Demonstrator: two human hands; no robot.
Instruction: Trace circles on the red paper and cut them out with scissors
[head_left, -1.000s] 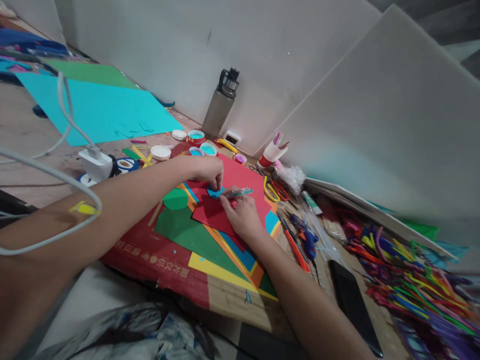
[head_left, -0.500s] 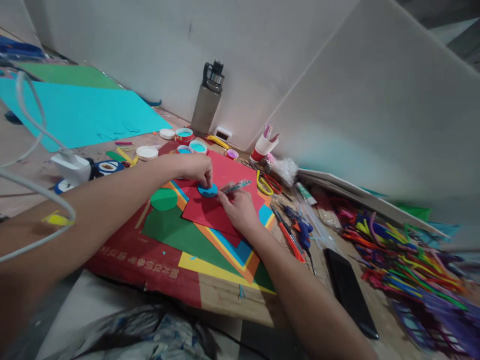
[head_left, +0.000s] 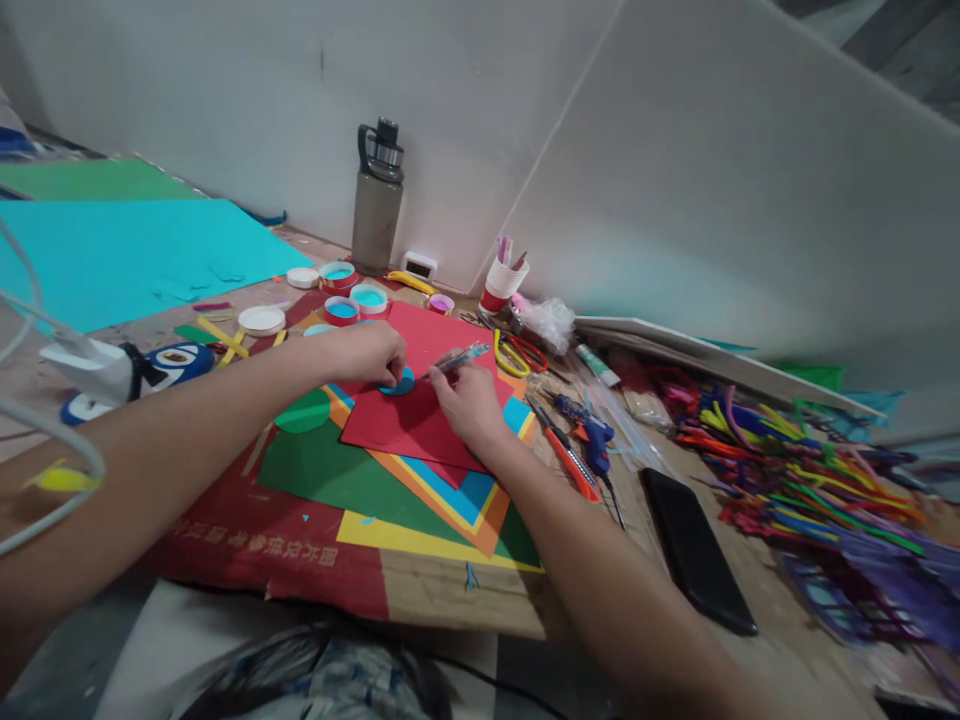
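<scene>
On a stack of coloured sheets, a red sheet (head_left: 397, 428) lies on top. A small blue disc (head_left: 402, 384) rests on it, and the closed fingers of my left hand (head_left: 375, 354) press on the disc's upper left part. My right hand (head_left: 469, 400) grips a clear pen (head_left: 466, 356) just to the right of the disc, its tip pointing toward the disc over the red sheet. A green disc (head_left: 302, 411) lies left of the red sheet, on a dark green sheet (head_left: 315, 468), partly beneath my left forearm.
Open tubs of blue paint (head_left: 341, 312) stand behind my left hand, near a bottle (head_left: 377, 210). To the right are yellow scissors (head_left: 510, 360), a cutter (head_left: 564, 450), a glue gun (head_left: 596, 440), a black phone (head_left: 697, 550) and pipe cleaners (head_left: 810, 470). A white cable (head_left: 82, 450) crosses at left.
The view has shifted, so most things appear further left. My left fingers now cover the disc's left side rather than its top. The pen stays in my right hand, a little further from the disc.
</scene>
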